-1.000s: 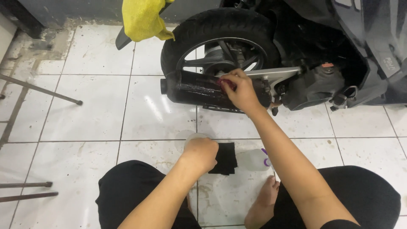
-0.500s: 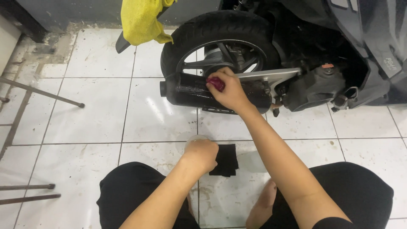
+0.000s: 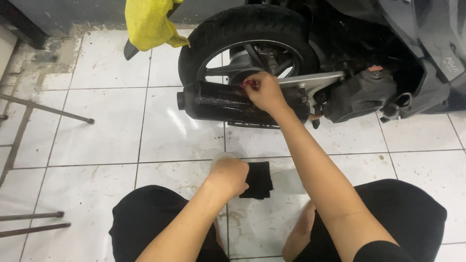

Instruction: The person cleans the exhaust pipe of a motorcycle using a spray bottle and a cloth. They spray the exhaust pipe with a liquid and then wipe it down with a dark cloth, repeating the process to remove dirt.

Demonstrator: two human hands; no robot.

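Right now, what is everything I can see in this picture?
rear wheel: one, black tyre with dark spokes, top centre, on the scooter.
exhaust pipe: one, black and shiny, lying across in front of the wheel.
scooter body: one, dark, top right.
yellow cloth: one, hanging at top left of the wheel.
black cloth: one, folded, on the tiles between the knees.
clear cup: one, pale, mostly hidden under the left hand.
metal legs: several thin grey bars, left edge.
floor tiles: white, stained, throughout.
small red item: one, at the right hand's fingertips; kind unclear.
left hand: on the cup.
right hand: at the exhaust pipe, pinching the red item.
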